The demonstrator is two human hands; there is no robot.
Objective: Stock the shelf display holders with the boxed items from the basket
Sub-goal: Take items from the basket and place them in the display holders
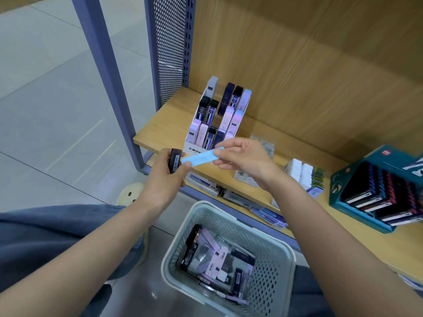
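Observation:
A pale green perforated basket (174, 255) stands on the floor below me, holding several small boxed items (219, 259) in black, lilac and pink. On the wooden shelf (164, 120) a white tiered display holder (194, 149) carries several upright boxes. My left hand (164, 177) grips a dark box with a barcode (175, 160) just in front of the holder. My right hand (242, 160) pinches one end of a light blue box (199, 156); its other end touches my left fingers.
A teal display box (338, 179) of dark packs sits at the right of the shelf. White erasers (299, 170) and a clear packet (265, 144) lie between. More stock lies on the lower shelf (240, 200). A blue metal frame post (107, 72) rises at left.

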